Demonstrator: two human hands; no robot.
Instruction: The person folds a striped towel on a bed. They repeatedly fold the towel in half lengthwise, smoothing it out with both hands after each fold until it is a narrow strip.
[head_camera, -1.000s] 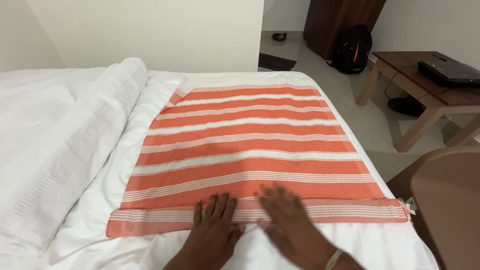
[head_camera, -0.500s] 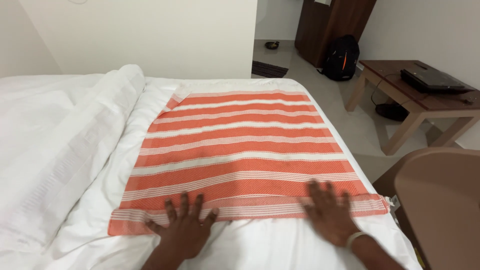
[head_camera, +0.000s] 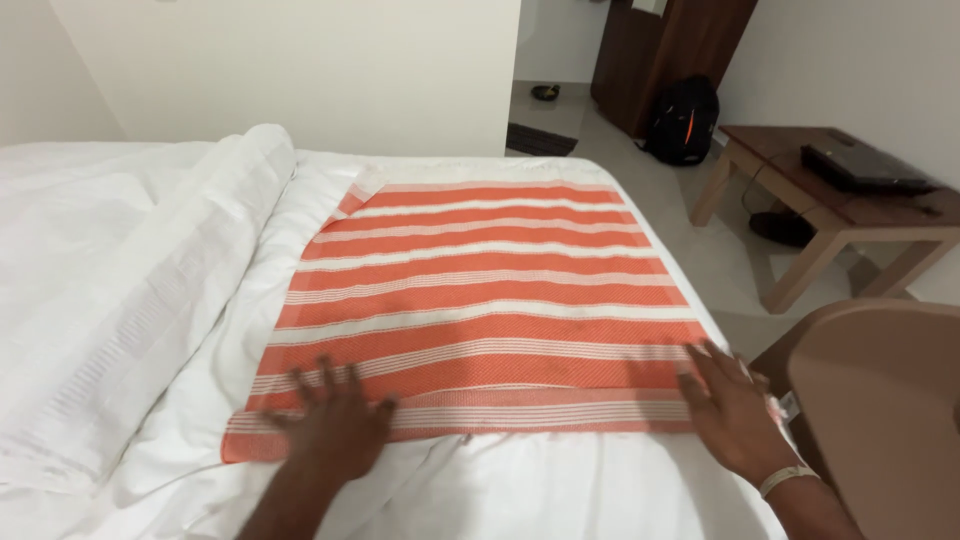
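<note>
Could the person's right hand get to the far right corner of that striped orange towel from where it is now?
Probably yes: the right hand rests flat on the towel, and nothing lies along that edge toward the far corner.

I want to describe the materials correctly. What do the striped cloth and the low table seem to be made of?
The orange-and-white striped cloth looks like thin woven cotton, matte: a fine weave texture shows and it lies limp and flat on the bed. The low table looks like dark brown wood with a smooth finish, though it could be veneer.

Orange towel (head_camera: 480, 300) with white stripes on white bedsheet (head_camera: 560, 490).
</note>
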